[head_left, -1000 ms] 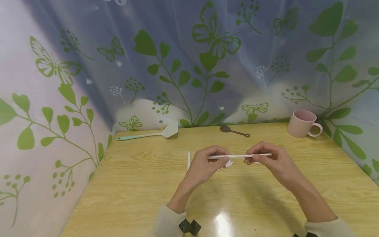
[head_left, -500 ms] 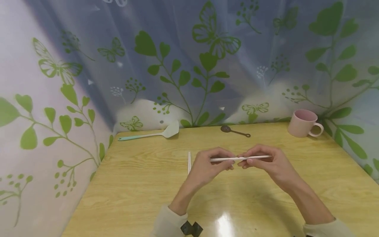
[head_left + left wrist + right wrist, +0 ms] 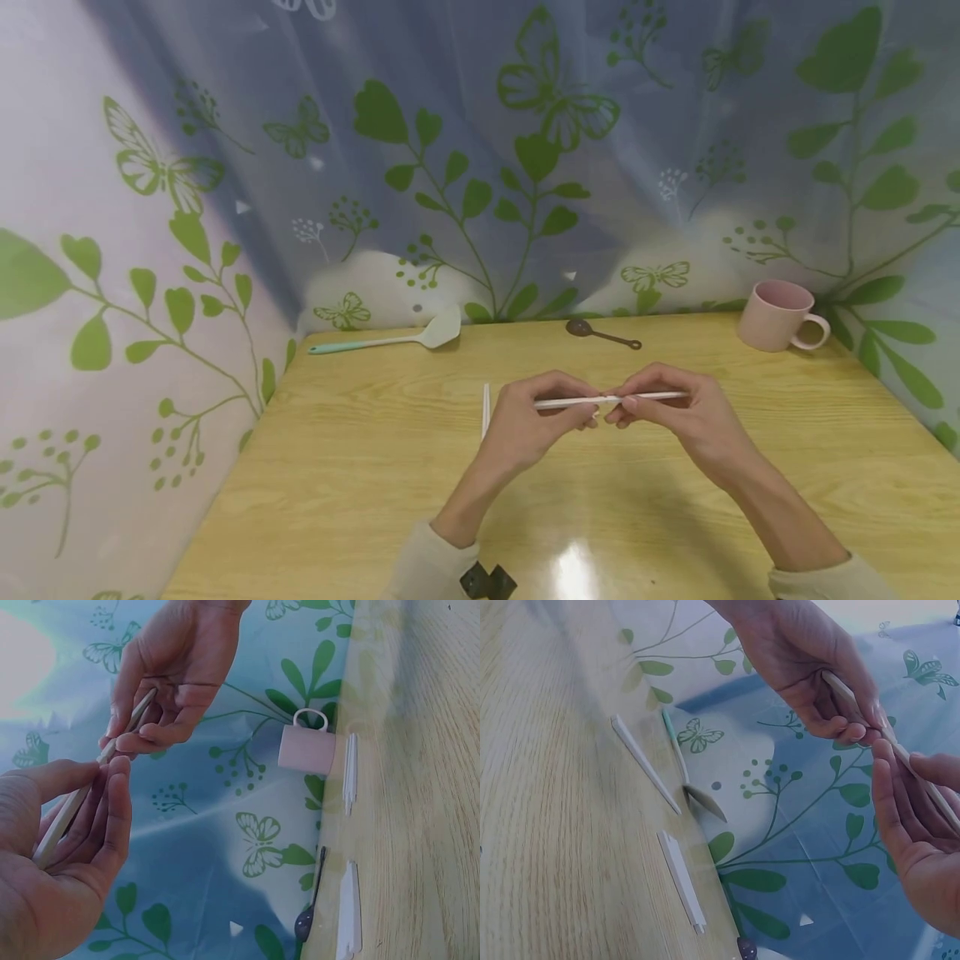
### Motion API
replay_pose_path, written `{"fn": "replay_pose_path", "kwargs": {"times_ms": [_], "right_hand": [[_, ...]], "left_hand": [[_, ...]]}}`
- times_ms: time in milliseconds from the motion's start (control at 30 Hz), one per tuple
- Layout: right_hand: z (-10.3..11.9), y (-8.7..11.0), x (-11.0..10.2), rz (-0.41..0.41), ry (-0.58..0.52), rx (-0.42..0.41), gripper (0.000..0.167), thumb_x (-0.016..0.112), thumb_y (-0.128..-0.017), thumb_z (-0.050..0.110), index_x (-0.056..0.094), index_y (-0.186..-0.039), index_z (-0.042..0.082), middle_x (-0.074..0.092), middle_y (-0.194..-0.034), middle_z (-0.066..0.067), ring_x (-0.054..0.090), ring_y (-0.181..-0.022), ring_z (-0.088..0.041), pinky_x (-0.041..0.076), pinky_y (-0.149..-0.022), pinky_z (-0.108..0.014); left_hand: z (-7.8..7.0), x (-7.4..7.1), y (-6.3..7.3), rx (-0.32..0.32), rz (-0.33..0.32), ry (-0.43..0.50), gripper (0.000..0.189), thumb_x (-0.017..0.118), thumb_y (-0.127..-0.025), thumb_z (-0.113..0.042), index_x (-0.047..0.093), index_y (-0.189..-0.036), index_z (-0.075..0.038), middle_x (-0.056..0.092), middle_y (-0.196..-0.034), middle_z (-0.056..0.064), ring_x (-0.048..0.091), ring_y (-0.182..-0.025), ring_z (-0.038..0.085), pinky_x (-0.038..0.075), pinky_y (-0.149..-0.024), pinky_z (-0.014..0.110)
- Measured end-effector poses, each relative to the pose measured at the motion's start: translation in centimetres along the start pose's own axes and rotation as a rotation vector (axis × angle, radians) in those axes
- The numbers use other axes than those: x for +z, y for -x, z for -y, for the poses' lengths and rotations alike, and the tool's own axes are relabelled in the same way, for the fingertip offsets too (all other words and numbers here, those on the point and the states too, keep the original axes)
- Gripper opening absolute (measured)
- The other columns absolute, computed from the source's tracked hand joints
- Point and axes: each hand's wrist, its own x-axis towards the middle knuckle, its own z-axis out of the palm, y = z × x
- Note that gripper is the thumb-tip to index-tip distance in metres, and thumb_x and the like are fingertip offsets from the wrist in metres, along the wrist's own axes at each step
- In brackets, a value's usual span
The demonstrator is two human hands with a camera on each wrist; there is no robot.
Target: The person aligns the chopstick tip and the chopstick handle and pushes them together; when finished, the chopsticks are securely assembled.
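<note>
Up above the table [image 3: 337, 500], a thin white stick [image 3: 562, 403] is held sideways between two hands. The left hand [image 3: 519, 423] pinches one half with its thumb and fingers, and the right hand [image 3: 701, 417] pinches the other half. The hands almost meet near its middle. More white sticks [image 3: 681, 881] lie flat on the table below. Farther back are a spatula [image 3: 441, 330] with a green handle, a dark spoon [image 3: 579, 328] and a pink mug [image 3: 771, 321]. Behind them hangs a blue cloth [image 3: 435, 50] with green leaves and butterflies.
</note>
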Motion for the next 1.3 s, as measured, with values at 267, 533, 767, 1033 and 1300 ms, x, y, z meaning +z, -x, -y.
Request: {"fn": "replay_pose_path", "kwargs": {"times_ms": [267, 533, 767, 1033, 1300], "right_hand": [[0.3, -0.2, 0.4, -0.012, 0.027, -0.016, 0.009, 0.064, -0.101, -0.001, 0.068, -0.108, -0.004, 0.077, -0.094, -0.007, 0.076, -0.086, -0.021, 0.062, -0.087, -0.038], [0.5, -0.4, 0.9, -0.014, 0.011, -0.052, 0.007, 0.063, -0.101, -0.004, 0.067, -0.105, -0.006, 0.076, -0.092, -0.007, 0.076, -0.082, -0.021, 0.062, -0.085, -0.037], [0.7, -0.4, 1.2, -0.021, 0.041, -0.033, 0.008, 0.064, -0.101, -0.001, 0.067, -0.106, -0.006, 0.076, -0.092, -0.009, 0.076, -0.083, -0.028, 0.062, -0.087, -0.037], [1.0, -0.7, 1.5, -0.032, 0.072, -0.047, 0.009, 0.065, -0.101, -0.001, 0.067, -0.106, -0.008, 0.075, -0.09, -0.012, 0.076, -0.08, -0.029, 0.062, -0.086, -0.037], [0.2, -0.4, 0.8, 0.018, 0.103, -0.035, 0.009, 0.062, -0.103, 0.0, 0.066, -0.109, -0.005, 0.075, -0.098, -0.01, 0.076, -0.085, -0.028, 0.062, -0.086, -0.038]], "left_hand": [[-0.2, 0.0, -0.1, -0.002, -0.017, 0.017, 0.012, 0.079, -0.094, -0.012, 0.078, -0.106, -0.008, 0.077, -0.098, 0.005, 0.077, -0.082, 0.016, 0.064, -0.081, 0.035], [-0.4, 0.0, 0.0, 0.013, -0.019, 0.018, 0.012, 0.078, -0.094, -0.012, 0.077, -0.106, -0.008, 0.077, -0.099, 0.005, 0.077, -0.081, 0.017, 0.064, -0.081, 0.036], [-0.2, 0.1, 0.1, 0.019, -0.034, 0.015, 0.011, 0.078, -0.093, -0.009, 0.077, -0.104, -0.008, 0.077, -0.099, 0.005, 0.077, -0.08, 0.017, 0.064, -0.081, 0.036], [-0.2, 0.3, 0.1, 0.015, -0.08, -0.004, 0.01, 0.079, -0.092, -0.01, 0.077, -0.101, -0.011, 0.077, -0.095, 0.003, 0.077, -0.079, 0.018, 0.064, -0.078, 0.034], [0.4, 0.1, 0.4, -0.003, -0.027, -0.027, 0.01, 0.076, -0.096, -0.014, 0.076, -0.105, -0.012, 0.077, -0.094, 0.004, 0.076, -0.077, 0.017, 0.064, -0.076, 0.044]]}}
